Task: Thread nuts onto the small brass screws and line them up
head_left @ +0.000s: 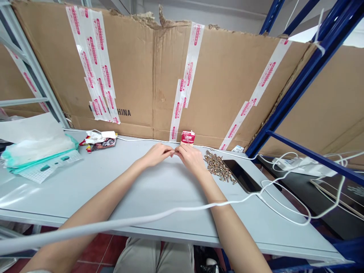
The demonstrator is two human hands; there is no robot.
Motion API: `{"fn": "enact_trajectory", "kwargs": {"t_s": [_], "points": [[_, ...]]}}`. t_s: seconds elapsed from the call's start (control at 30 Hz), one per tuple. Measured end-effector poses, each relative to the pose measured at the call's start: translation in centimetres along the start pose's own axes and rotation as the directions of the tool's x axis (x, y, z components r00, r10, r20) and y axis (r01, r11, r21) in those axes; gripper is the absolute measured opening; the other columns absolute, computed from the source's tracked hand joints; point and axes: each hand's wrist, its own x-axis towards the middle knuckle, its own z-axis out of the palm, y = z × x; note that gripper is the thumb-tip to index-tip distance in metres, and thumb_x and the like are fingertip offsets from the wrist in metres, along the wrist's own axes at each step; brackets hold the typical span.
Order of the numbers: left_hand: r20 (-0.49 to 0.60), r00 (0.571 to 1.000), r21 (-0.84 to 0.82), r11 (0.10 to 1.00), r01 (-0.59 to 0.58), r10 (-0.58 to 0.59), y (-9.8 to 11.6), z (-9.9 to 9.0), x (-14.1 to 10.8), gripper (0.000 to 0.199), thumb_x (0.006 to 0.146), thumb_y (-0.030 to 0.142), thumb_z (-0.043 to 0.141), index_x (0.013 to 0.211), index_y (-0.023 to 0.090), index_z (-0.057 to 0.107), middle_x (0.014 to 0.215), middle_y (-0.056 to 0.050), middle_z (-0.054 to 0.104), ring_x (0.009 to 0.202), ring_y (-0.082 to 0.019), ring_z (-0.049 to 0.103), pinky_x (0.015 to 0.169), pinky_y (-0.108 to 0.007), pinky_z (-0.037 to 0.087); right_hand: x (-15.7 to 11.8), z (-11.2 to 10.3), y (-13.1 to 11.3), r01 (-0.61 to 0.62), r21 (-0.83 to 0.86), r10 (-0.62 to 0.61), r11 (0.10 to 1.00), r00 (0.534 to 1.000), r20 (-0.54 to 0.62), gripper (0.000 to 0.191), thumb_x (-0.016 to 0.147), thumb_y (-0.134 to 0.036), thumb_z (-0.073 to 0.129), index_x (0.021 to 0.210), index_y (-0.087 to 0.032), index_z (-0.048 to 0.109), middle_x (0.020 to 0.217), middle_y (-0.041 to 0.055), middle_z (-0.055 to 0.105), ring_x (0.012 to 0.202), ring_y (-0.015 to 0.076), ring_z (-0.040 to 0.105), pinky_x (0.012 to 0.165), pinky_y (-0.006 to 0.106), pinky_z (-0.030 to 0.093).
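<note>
Left fingers (pixel 168 152) and right fingers (pixel 178 151): together at the tips, pinching a tiny part (pixel 174 151) at the centre of the view, mostly hidden and too small to identify exactly. Judged light, stiff and probably slippery if metal, it is best held by its ends between the fingertips. Left hand (pixel 156 154) and right hand (pixel 192 157): raised slightly, meeting above the grey table (pixel 153 197). At 3 o'clock, just beside the right hand: a loose heap of small brass-coloured metal parts (pixel 217 167). Beyond the heap, also at 3 o'clock: a black tablet (pixel 240 176). At 12 to 1 o'clock, near the fingers: a small red-and-white carton (pixel 188 137). At 12 o'clock, along the back of the table: a white cable (pixel 148 140). At 10 o'clock: crumpled snack wrappers (pixel 99 141). At 9 o'clock: a white-and-teal plastic packet (pixel 36 151), with a perforated white plastic sheet (pixel 48 165) against it. Behind the table at 12 o'clock: a taped cardboard sheet (pixel 227 83). At 2 o'clock: a blue steel shelving rack (pixel 309 72).
</note>
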Motion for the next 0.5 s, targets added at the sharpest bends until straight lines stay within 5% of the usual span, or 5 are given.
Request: {"fn": "enact_trajectory", "kwargs": {"t_s": [0.27, 0.5], "points": [[0.012, 1.0, -0.105, 0.994, -0.023, 0.024, -0.8, 0.7, 0.1, 0.038, 0.086, 0.04, 0.035, 0.066, 0.014, 0.054, 0.05, 0.005, 0.039, 0.049, -0.01, 0.033, 0.051, -0.021, 0.023, 0.8, -1.6, 0.2, -0.019, 0.127, 0.006, 0.992, 0.995, 0.1, 0.024, 0.089, -0.033, 0.044, 0.088, -0.022, 0.066, 0.088, 0.0038, 0.067, 0.089, 0.0168, 0.054, 0.081, 0.031, 0.03], [0.005, 1.0, -0.059, 0.998, 0.012, -0.012, -0.5, 0.6, 0.2, 0.033, 0.084, 0.034, 0.038, 0.062, 0.015, 0.054, 0.049, 0.004, 0.041, 0.048, -0.01, 0.036, 0.052, -0.021, 0.024, 0.3, -0.3, 0.1, 0.003, -0.013, -0.002, 1.0, 0.999, 0.043, 0.021, 0.087, -0.03, 0.047, 0.088, -0.019, 0.065, 0.085, 0.0053, 0.067, 0.082, 0.0176, 0.056, 0.078, 0.029, 0.032]]}}
